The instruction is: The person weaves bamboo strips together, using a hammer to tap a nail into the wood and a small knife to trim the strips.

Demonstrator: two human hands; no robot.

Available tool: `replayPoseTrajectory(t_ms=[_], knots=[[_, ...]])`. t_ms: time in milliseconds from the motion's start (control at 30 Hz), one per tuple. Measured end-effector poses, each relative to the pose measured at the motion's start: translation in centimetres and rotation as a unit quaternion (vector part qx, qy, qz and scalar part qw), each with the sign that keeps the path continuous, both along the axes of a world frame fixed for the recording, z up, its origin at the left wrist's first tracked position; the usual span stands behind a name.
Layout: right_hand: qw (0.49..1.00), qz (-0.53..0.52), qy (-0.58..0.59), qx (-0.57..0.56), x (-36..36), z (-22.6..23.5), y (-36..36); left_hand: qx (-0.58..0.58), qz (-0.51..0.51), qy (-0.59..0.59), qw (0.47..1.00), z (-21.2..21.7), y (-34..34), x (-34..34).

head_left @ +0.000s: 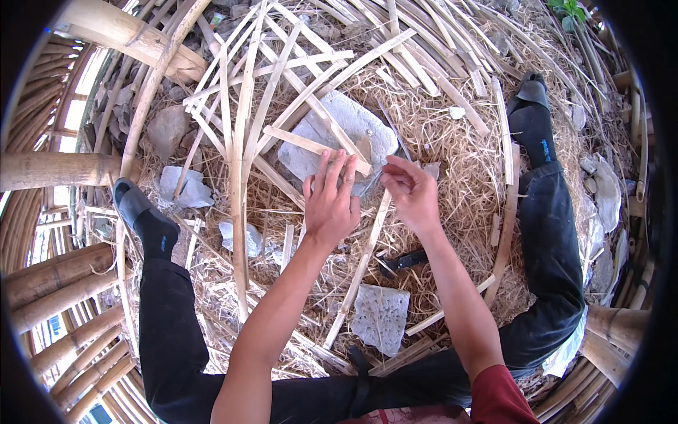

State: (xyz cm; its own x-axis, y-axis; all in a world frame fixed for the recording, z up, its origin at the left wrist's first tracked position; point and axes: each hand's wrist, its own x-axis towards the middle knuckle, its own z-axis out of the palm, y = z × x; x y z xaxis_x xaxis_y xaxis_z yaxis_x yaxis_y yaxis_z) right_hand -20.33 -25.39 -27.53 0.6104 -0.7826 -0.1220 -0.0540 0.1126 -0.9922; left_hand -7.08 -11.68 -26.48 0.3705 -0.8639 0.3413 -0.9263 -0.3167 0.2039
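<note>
My left hand (pixel 332 201) lies with its fingers stretched out and its fingertips resting on a short flat bamboo strip (pixel 293 139). That strip slants across a pale, flat-topped stone (pixel 304 152) in front of me. Just right of it, by the stone's near right edge, my right hand (pixel 413 194) has its fingers curled together in a pinch; whatever is between them, if anything, is hidden. Another bamboo strip (pixel 371 251) runs from beneath the right hand toward me. A black, handle-like object (pixel 404 263) sits on the shavings beside my right wrist.
Long split bamboo strips (pixel 244 106) criss-cross at the left of the stone, and more (pixel 417 56) pile up beyond. A pitted grey block (pixel 381 318) lies between my forearms. Shavings (pixel 452 162) cover the ground. My legs spread to either side; bamboo poles (pixel 63 169) stand at left.
</note>
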Motion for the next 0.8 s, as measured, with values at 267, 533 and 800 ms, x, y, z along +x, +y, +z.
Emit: replayPoseTrajectory(t_ms=[267, 533, 800], knots=[[0.952, -0.057, 0.241, -0.179, -9.7, 1.2, -6.4, -0.038, -0.017, 0.009, 0.999, -1.2, -0.2, 0.8], [0.880, 0.231, 0.339, -0.238, -17.4, 9.5, 0.0, -0.036, -0.025, 0.045, 0.998, -0.4, 0.9, 0.9], [0.743, 0.379, 0.415, -0.363, -22.4, 10.9, 4.9, -0.051, -0.035, 0.033, 0.998, 0.0, 0.3, 0.9]])
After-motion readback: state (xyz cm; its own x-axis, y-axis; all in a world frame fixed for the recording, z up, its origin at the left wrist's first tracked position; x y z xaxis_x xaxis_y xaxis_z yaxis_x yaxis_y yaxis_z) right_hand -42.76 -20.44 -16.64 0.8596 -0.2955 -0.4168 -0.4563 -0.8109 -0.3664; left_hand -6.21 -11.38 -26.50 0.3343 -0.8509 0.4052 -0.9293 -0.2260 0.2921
